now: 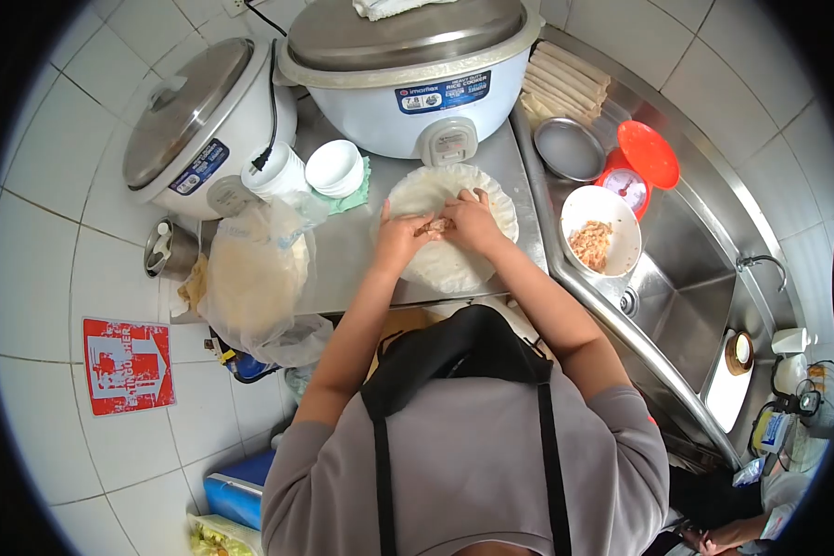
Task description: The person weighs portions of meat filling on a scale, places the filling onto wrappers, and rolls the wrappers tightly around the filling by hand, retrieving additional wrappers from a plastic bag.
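Observation:
A round stack of thin, pale spring roll wrappers (449, 269) lies on the steel counter in front of me. On its middle rests a small strip of minced meat filling (435, 225). My left hand (400, 233) is closed at the strip's left end, fingertips pressed to it. From the other side, my right hand (471, 222) pinches the filling with bent fingers. Both hands touch the top wrapper. To the right, a white bowl (630, 233) holds more minced filling (591, 246).
Two large rice cookers (380, 116) stand behind and left. White cups (335, 167) sit by a plastic bag of wrappers (255, 273). Rolled spring rolls (561, 83), a round metal pan (570, 148) and a red scale (628, 188) are beside the sink (686, 250). Another person's hand (713, 539) shows lower right.

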Demonstrator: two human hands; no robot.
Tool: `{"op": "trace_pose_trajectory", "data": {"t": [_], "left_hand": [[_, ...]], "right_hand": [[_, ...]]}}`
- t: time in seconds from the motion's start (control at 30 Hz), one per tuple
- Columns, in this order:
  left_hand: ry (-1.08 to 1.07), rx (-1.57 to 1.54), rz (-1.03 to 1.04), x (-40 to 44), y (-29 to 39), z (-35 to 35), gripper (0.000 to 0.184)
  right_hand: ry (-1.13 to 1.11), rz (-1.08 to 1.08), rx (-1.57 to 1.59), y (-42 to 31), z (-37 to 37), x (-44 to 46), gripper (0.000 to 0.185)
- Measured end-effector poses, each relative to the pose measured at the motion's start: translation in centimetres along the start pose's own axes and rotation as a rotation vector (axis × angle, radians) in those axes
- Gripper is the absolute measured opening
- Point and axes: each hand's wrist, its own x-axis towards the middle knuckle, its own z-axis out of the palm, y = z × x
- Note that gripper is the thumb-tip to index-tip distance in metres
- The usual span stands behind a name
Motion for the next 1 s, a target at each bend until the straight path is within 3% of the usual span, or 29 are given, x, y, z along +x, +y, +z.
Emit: {"op": "trace_pose_trajectory", "data": {"t": [0.03, 0.23, 0.33, 0.43, 0.63, 0.73, 0.83, 1.0], "left_hand": [[0.047, -0.019, 0.019, -0.2, 0.3, 0.4, 0.017], [-0.14, 0.073, 0.011, 1.3, 0.8, 1.6, 0.018], [-0.089, 0.041, 0.031, 1.4, 1.5, 1.8, 0.017], [0.009, 0.027, 0.187, 1.8, 1.9, 2.4, 0.018], [-0.091, -0.012, 0.17, 2.6, 2.6, 4.0, 0.016], [0.066, -0.019, 0.162, 2.7, 3.6, 4.6, 0.016], [-0.046, 0.011, 0.193, 3.1, 4.3, 4.7, 0.024], [-0.097, 0.045, 0.07, 3.6, 5.0, 5.2, 0.027]], "right_hand": [[-0.024, 0.003, 0.021, 0.4, -0.2, -0.2, 0.028], [-0.044, 0.022, 0.057, 2.5, -1.3, -0.8, 0.037], [-0.064, 0.052, 0.043, 3.2, -1.5, -0.9, 0.043], [-0.098, 0.052, 0.076, 3.2, -2.7, -1.3, 0.046], [-0.029, 0.035, 0.052, 5.5, -2.4, -2.1, 0.047], [0.01, 0.034, 0.057, 5.9, -2.7, -2.5, 0.046], [0.007, 0.052, 0.05, 7.0, -2.5, -2.9, 0.046], [0.051, 0.084, 0.047, 7.7, -3.1, -3.3, 0.042]]}}
